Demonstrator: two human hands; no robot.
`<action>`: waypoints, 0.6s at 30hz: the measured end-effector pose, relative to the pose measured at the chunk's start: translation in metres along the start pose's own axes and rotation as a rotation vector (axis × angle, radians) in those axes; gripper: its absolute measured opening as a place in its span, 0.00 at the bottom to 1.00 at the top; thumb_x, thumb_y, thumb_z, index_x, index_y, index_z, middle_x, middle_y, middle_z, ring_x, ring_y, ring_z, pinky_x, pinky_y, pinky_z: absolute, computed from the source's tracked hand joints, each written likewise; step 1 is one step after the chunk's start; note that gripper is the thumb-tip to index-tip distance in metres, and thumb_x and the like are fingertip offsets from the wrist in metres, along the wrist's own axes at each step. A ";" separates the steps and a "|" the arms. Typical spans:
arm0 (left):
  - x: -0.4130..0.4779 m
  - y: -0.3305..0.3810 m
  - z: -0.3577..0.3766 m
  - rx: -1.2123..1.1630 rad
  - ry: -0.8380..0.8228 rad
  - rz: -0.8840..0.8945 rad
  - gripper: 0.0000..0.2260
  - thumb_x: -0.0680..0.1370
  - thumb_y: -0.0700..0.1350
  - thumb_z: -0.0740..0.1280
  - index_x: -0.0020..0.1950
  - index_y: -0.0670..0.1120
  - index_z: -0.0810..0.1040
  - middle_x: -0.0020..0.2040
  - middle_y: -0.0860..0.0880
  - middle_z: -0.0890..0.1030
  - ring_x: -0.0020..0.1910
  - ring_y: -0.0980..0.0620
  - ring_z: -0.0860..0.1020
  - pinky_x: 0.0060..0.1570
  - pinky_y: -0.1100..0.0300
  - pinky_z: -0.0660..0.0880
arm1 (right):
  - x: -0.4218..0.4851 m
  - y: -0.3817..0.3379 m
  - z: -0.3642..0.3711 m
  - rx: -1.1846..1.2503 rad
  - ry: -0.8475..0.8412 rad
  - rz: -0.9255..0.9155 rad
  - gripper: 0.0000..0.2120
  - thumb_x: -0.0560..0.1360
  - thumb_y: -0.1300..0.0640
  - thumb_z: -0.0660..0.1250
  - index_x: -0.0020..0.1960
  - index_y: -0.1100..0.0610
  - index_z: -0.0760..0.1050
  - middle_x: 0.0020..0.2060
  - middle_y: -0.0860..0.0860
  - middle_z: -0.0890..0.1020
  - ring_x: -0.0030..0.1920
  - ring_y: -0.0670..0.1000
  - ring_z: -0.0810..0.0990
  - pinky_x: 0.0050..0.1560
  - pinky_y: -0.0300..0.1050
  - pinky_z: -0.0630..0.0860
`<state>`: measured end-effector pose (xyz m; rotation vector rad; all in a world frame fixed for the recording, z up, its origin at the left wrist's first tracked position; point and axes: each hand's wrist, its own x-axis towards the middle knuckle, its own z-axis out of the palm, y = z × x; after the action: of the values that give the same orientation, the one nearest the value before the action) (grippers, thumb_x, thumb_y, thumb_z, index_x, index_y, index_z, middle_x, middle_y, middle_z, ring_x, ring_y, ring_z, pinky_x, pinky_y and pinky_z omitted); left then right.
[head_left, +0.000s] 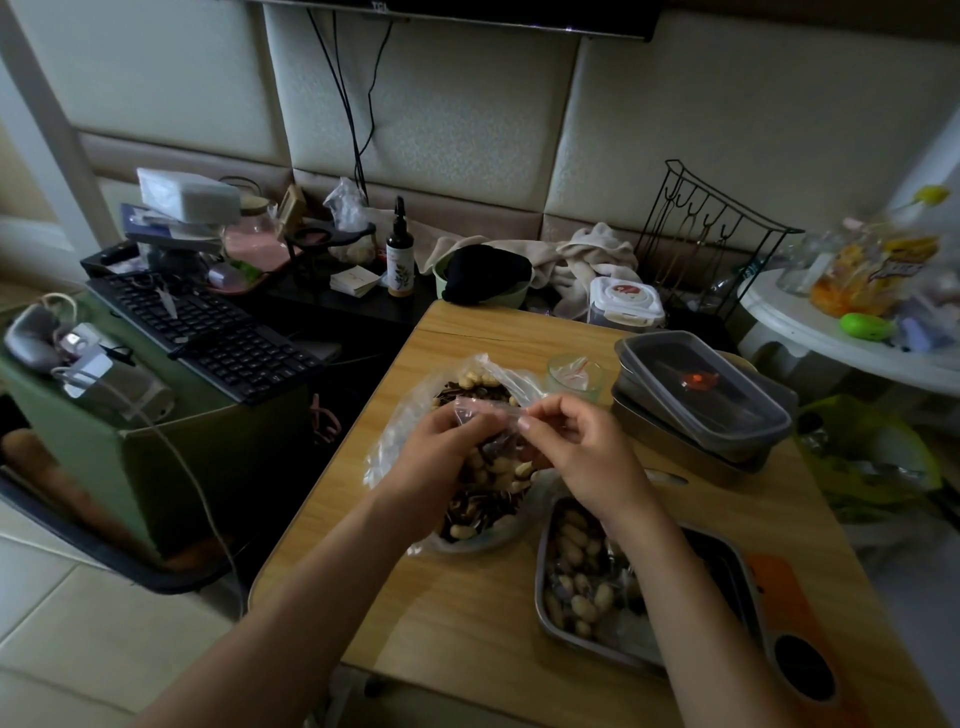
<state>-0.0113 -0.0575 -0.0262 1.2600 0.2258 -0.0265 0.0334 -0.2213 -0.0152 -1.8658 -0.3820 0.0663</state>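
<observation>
Judging from the part-filled tray (541, 597), the sorting was deemed unfinished, the bag (390, 441) of nuts (491, 470) on the desk (467, 603) being pinched at its mouth by left grip (444, 441) and right grip (579, 449).

Both arms are bare as far as they show. The left hand (441, 457) is slim, its knuckles standing as soft ridges across the back. Behind its narrow wrist the left forearm (311, 597) widens smoothly, uncovered right to the picture's edge. The right hand (582, 457) is of like build, and a short, neatly trimmed fingernail (523, 424) shows at one fingertip. Behind that hand's wrist the right forearm (701, 597) is likewise uncovered and smooth, dimly lit along its length.
</observation>
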 end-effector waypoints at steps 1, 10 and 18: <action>0.000 0.000 0.000 -0.007 0.000 0.001 0.11 0.79 0.44 0.70 0.59 0.39 0.81 0.51 0.38 0.86 0.48 0.41 0.85 0.47 0.51 0.83 | 0.000 0.000 0.000 0.011 0.008 0.000 0.02 0.79 0.55 0.73 0.50 0.53 0.83 0.44 0.49 0.86 0.45 0.43 0.85 0.46 0.36 0.81; -0.004 0.002 0.002 -0.035 -0.073 -0.001 0.11 0.79 0.45 0.70 0.57 0.39 0.82 0.51 0.38 0.86 0.47 0.42 0.85 0.47 0.53 0.83 | 0.002 0.004 0.000 0.111 0.034 0.005 0.04 0.80 0.57 0.71 0.47 0.54 0.84 0.42 0.50 0.87 0.45 0.47 0.85 0.48 0.45 0.82; -0.003 0.003 0.002 -0.060 -0.081 0.012 0.09 0.80 0.41 0.69 0.55 0.37 0.83 0.50 0.37 0.85 0.46 0.42 0.84 0.46 0.51 0.82 | 0.001 0.004 0.001 0.180 -0.004 0.008 0.05 0.81 0.58 0.71 0.47 0.56 0.84 0.41 0.52 0.86 0.45 0.49 0.85 0.50 0.46 0.81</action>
<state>-0.0140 -0.0593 -0.0225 1.1983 0.1481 -0.0600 0.0351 -0.2209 -0.0187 -1.6897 -0.3592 0.1068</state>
